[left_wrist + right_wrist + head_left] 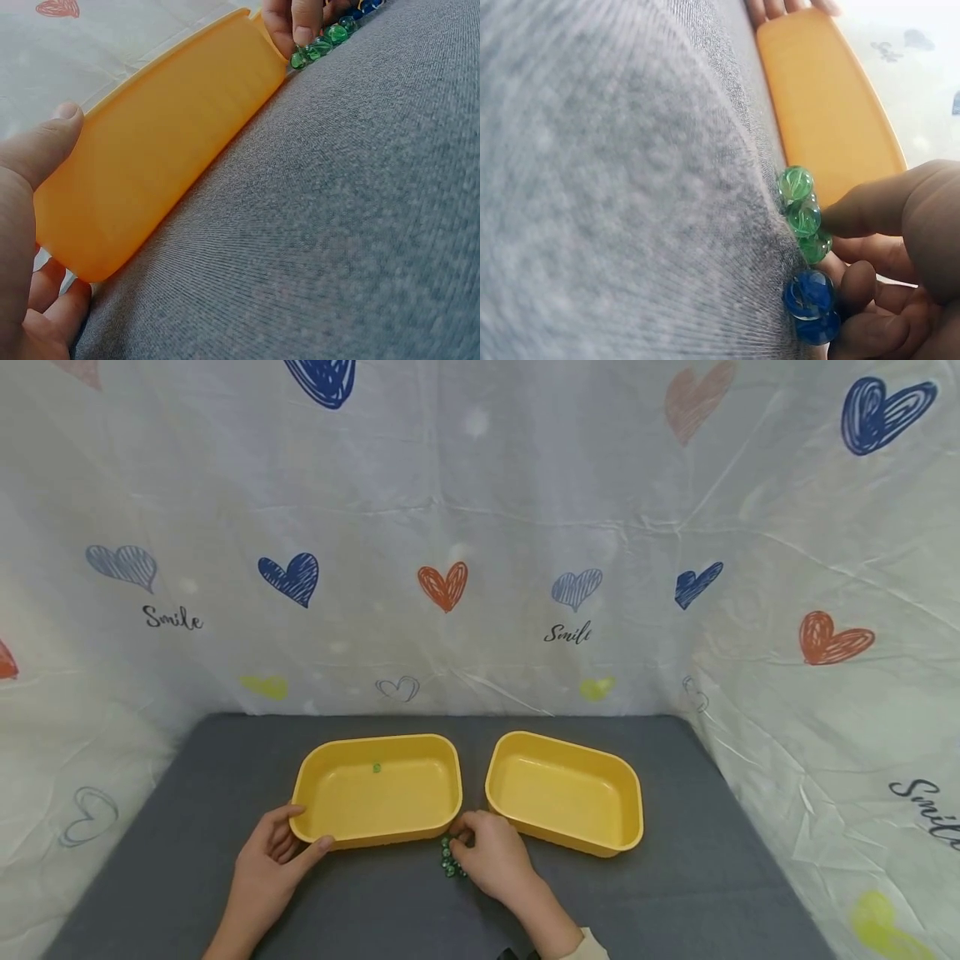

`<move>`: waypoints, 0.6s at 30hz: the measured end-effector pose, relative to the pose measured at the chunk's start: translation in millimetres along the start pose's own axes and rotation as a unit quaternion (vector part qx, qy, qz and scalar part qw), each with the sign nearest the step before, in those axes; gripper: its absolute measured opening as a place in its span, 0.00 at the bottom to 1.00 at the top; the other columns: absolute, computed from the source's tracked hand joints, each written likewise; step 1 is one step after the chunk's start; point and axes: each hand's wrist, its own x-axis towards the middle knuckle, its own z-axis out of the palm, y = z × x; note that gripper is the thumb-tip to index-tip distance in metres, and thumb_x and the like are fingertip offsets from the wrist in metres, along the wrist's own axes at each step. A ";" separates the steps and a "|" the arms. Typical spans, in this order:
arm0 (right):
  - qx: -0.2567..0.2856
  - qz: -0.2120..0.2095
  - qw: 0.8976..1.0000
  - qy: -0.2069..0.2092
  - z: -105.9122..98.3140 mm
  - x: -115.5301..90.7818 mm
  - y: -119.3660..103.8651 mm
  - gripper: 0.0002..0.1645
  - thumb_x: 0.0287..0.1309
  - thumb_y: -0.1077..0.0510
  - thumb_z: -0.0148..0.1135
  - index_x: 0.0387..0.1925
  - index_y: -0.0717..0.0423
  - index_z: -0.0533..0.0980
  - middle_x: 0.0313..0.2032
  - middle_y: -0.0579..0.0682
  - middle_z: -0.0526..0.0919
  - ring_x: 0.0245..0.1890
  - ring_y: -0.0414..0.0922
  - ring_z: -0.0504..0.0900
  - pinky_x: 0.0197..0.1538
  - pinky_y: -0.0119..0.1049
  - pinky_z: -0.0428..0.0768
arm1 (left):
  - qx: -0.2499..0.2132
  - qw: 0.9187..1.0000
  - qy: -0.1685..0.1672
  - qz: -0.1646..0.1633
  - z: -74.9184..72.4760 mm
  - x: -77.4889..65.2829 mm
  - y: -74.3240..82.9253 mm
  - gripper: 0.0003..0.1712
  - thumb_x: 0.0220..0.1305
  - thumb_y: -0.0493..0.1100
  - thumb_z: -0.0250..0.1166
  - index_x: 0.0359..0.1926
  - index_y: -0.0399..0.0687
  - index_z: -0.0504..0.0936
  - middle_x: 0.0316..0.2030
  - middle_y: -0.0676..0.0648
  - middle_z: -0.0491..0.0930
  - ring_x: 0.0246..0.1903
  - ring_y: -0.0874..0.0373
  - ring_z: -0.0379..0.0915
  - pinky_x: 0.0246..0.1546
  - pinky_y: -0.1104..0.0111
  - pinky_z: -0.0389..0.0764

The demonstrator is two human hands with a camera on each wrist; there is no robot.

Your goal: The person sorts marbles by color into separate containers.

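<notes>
Two yellow trays lie on the table. My left hand (pixel 266 864) grips the left tray (pixel 375 837) at its near left corner, thumb on the front rim and fingers round the left side. Far back inside that tray sits one small green marble (pixel 377 768). Between the trays, my right hand (pixel 491 853) reaches down with bent fingers to a small group of glass marbles. Its fingertips are right at the green marbles (pixel 804 217); I cannot tell whether one is pinched. Blue marbles (pixel 810 294) lie beside them, close under its other fingers.
The right yellow tray (pixel 581 845) stands angled just beyond my right hand. Grey cloth (pixel 360 910) covers the table. A pale curtain (pixel 495 527) printed with hearts hangs along the back and both sides.
</notes>
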 end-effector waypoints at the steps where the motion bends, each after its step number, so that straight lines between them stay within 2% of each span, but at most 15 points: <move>1: 0.004 0.002 1.000 -0.002 0.3 0.1 0.4 0.03 0.64 0.60 0.76 0.39 0.52 0.88 0.31 0.36 0.83 0.27 0.34 0.78 0.30 0.33 0.79 | 0.000 1.000 -0.001 0.001 0.0 -0.2 -0.1 0.44 0.68 0.56 0.80 0.74 0.43 0.72 0.70 0.32 0.78 0.54 0.87 0.69 0.52 0.90 0.74; 5: 0.019 0.009 1.000 -0.005 0.6 1.0 1.1 0.03 0.66 0.60 0.75 0.40 0.51 0.87 0.29 0.35 0.84 0.24 0.34 0.79 0.27 0.33 0.79 | 0.002 1.000 -0.003 0.009 -0.1 0.3 -0.5 0.43 0.68 0.55 0.80 0.74 0.43 0.72 0.71 0.32 0.77 0.59 0.81 0.72 0.53 0.90 0.75; 12: 0.024 0.014 1.000 -0.010 -0.7 2.1 1.6 0.02 0.67 0.58 0.74 0.40 0.49 0.87 0.29 0.34 0.83 0.23 0.34 0.78 0.27 0.33 0.79 | 0.009 1.000 -0.005 0.005 -0.2 1.2 -2.1 0.43 0.68 0.54 0.81 0.75 0.43 0.71 0.73 0.31 0.75 0.67 0.55 0.75 0.52 0.90 0.74; 16: 0.031 0.012 0.999 -0.018 -4.5 1.0 -1.0 0.02 0.68 0.58 0.75 0.40 0.49 0.87 0.30 0.34 0.84 0.25 0.35 0.79 0.28 0.34 0.80 | 0.007 1.000 -0.005 0.006 -0.3 1.2 -2.3 0.43 0.68 0.53 0.81 0.75 0.43 0.72 0.73 0.31 0.75 0.67 0.52 0.75 0.52 0.90 0.74; 18: 0.037 0.007 0.999 -0.021 -6.9 0.2 -2.6 0.02 0.69 0.58 0.74 0.41 0.49 0.87 0.31 0.35 0.85 0.26 0.34 0.80 0.29 0.33 0.80 | 0.006 1.000 -0.005 0.008 -0.4 1.3 -2.4 0.43 0.68 0.53 0.81 0.75 0.43 0.71 0.72 0.31 0.75 0.67 0.54 0.75 0.53 0.90 0.74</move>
